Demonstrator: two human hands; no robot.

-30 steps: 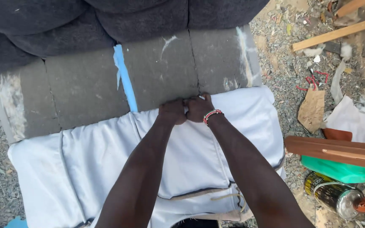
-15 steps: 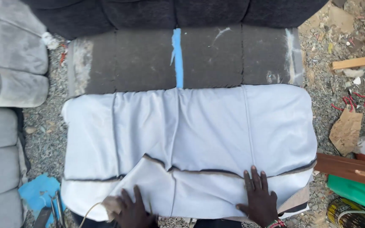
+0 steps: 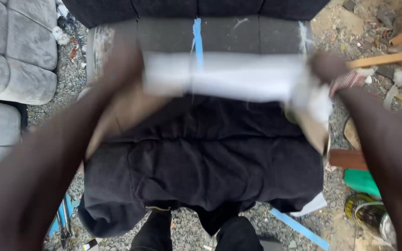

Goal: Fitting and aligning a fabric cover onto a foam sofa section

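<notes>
Item: white cover sheet [image 3: 238, 76], blurred, stretched across the frame at 12 o'clock, above a black cushion [image 3: 201, 172] at centre.

Left hand [image 3: 129, 69]: at 10 o'clock, grip closed on the sheet's left end; blurred.

Right hand [image 3: 324, 67]: at 2 o'clock, grip closed on the sheet's right end; striped wristband [image 3: 347, 80].

Surface: gravel ground [image 3: 345, 42], littered.

Surroundings: grey foam pad [image 3: 238, 35] with blue strip [image 3: 197, 35] at 12; grey cushions [image 3: 10, 51] at 9; wood battens [image 3: 387, 58] at 2; green object [image 3: 361, 181] at 4.
</notes>
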